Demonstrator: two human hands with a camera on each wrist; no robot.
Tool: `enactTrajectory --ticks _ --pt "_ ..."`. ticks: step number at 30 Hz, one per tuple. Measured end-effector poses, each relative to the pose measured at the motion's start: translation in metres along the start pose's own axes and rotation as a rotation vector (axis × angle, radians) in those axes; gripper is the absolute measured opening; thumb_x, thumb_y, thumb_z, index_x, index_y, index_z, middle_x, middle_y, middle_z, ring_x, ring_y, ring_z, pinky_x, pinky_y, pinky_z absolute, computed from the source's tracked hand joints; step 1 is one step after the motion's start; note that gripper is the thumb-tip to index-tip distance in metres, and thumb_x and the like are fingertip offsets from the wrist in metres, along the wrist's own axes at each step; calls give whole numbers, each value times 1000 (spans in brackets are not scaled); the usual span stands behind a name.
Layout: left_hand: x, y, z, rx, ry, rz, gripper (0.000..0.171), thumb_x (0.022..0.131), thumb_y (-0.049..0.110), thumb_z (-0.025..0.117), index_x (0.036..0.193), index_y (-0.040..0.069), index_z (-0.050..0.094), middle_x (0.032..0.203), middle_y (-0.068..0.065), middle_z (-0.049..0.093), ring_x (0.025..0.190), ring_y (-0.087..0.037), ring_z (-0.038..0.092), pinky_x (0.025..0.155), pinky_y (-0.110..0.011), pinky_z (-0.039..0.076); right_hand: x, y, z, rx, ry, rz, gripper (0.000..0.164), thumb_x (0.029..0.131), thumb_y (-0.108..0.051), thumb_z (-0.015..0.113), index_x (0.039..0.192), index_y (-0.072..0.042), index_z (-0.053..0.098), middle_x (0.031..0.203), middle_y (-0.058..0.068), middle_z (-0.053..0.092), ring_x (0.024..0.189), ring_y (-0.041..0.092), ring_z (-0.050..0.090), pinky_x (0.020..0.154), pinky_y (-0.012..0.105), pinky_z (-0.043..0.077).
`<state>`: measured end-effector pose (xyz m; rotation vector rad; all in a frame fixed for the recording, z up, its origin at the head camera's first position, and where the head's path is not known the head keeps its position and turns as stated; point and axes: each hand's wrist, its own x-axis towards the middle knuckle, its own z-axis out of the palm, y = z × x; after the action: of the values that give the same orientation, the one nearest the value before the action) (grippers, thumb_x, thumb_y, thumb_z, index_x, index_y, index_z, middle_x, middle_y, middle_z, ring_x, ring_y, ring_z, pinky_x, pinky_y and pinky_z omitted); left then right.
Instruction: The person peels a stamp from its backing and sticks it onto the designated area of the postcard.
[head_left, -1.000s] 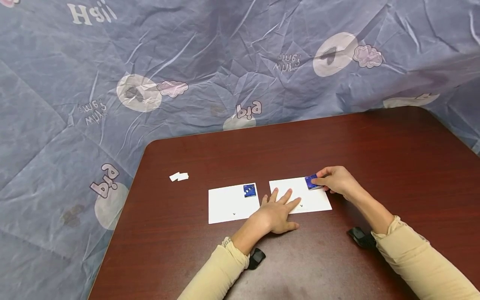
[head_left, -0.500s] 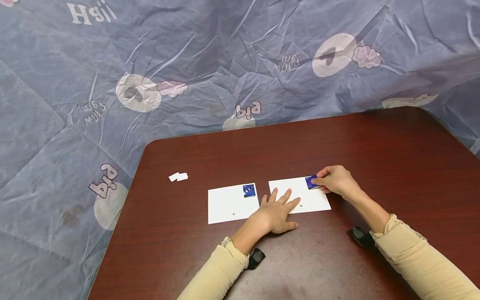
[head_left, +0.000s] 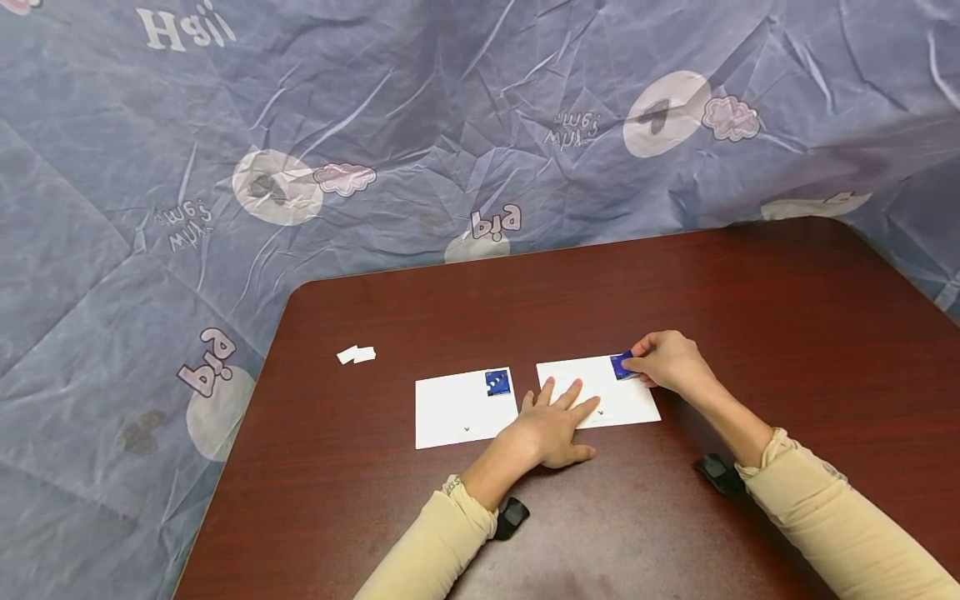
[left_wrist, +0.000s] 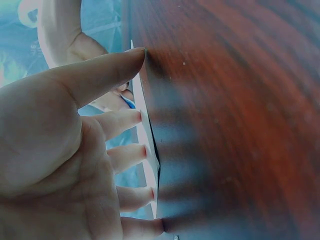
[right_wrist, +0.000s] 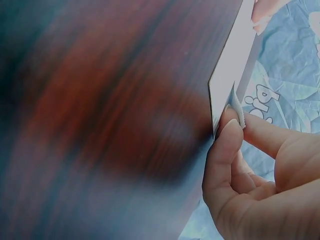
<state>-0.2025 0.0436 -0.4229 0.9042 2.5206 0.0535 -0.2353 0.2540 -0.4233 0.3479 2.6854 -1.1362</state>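
Observation:
Two white cards lie side by side on the table. The left card (head_left: 450, 414) bears a blue stamp (head_left: 497, 382) with a moon-like pattern in its upper right corner. On the right card (head_left: 633, 406), a second blue stamp (head_left: 619, 367) is at the upper right corner, pinched between thumb and finger of my right hand (head_left: 672, 364). In the right wrist view this stamp (right_wrist: 238, 107) is bent up, its toothed edge showing. My left hand (head_left: 555, 435) is spread, its fingertips on the right card and its thumb on the table beside the near edge.
Two small white paper pieces (head_left: 356, 355) lie on the brown table (head_left: 420, 317) at the left. A patterned blue cloth (head_left: 420, 108) hangs behind the table's far edge. Black wrist straps (head_left: 512, 518) show on both forearms.
Both hands stay almost in place. The right hand still pinches the stamp at the card's corner, covering slightly more of it now.

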Motion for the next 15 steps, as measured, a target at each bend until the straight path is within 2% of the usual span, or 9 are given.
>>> enactTrajectory --ticks 15 --pt "0 1 -1 6 -2 -2 70 92 54 53 152 37 20 158 7 9 143 -27 7 111 -46 18 1 -2 -2 -26 -19 -17 21 88 -11 68 96 7 60 77 11 63 60 13 59 58 27 53"
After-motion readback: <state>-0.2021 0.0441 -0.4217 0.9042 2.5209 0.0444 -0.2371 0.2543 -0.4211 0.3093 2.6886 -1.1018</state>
